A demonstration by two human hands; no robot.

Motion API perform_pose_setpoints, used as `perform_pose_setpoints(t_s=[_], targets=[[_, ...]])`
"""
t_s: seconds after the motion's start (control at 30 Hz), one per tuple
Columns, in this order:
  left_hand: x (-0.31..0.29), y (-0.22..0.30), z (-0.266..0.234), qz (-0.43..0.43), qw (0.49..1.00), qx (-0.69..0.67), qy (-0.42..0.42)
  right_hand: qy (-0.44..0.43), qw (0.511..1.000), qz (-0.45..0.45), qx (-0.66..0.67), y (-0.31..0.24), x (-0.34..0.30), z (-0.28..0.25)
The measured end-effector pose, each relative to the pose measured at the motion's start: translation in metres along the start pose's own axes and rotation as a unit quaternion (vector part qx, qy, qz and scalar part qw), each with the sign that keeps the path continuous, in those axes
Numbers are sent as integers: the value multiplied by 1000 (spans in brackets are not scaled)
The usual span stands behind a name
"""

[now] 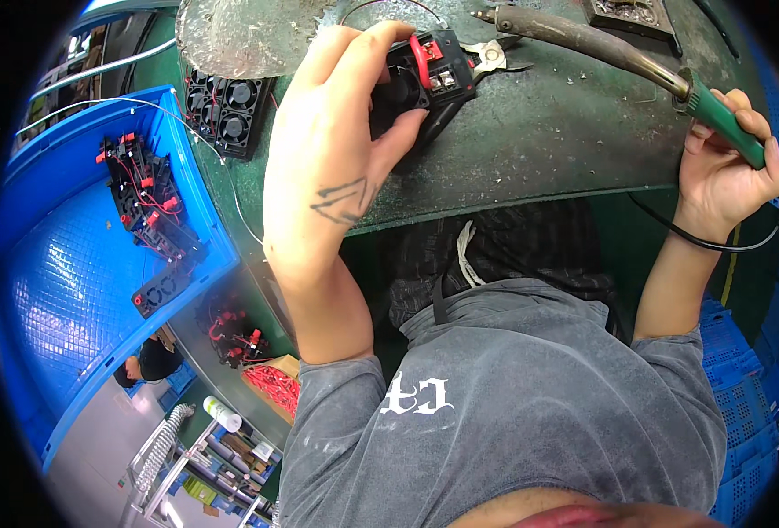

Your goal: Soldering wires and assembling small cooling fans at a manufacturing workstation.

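My left hand (pixel 323 132) grips a black fan unit (pixel 451 62) with a red wire and metal contacts on its end face, holding it over the green worktable (pixel 539 154). Part of the unit is hidden by my fingers. In my right hand (pixel 728 180) is a soldering iron (pixel 596 42), held by its green handle. Its long metal shaft points left, and the tip is above and to the right of the fan unit, apart from it. Cutting pliers (pixel 492 58) lie on the table just past the unit.
A block of black fans (pixel 226 114) sits on the table's left side. Beside it stands a blue bin (pixel 33 185) with several wired fan parts (pixel 147 189). A small metal tray (pixel 636 13) is at the far right. Below the bin are red wires (pixel 270 392) and another person (pixel 156 361).
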State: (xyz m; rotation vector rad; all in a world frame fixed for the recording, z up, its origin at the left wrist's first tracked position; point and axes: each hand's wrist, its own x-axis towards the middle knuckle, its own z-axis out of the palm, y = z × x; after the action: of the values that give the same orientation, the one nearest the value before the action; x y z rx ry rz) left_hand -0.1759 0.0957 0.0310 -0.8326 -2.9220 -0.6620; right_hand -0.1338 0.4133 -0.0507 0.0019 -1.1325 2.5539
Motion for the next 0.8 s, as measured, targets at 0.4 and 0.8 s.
perform_pose_setpoints(t_s=[0.4, 0.8], targets=[[2, -5, 2, -27, 998, -60, -3, 4, 1000, 9, 2, 0, 0, 1], [2, -4, 2, -14, 998, -60, -13, -16, 1000, 6, 1, 0, 0, 1]])
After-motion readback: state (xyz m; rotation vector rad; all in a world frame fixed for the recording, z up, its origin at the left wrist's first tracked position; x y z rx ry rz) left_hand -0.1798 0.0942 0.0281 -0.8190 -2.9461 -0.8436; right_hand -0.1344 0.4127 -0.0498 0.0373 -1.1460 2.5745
